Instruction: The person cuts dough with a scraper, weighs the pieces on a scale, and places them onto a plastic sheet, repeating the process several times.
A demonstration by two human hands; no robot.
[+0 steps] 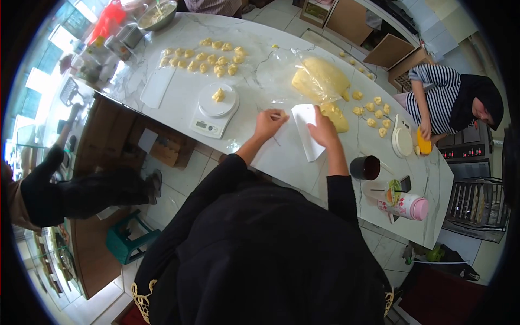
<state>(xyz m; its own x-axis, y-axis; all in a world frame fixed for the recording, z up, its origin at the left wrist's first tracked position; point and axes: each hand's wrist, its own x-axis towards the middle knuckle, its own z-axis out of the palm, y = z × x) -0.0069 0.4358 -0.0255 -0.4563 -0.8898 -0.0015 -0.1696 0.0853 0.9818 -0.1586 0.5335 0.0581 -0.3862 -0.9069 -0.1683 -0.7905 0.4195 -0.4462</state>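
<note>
Gripping white scraper (304,130) in right hand (323,131), long axis fore-aft | nearer dough (337,117) with right, ahead-right | pinching with left hand (269,124), contents unclear

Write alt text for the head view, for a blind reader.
A person's right hand holds a white scraper beside yellow dough partly under clear plastic; the left hand appears to pinch something small. On the marble-patterned table, a dough piece rests on a white scale, near rows of dough lumps. A co-worker appears at the picture's right.
</note>
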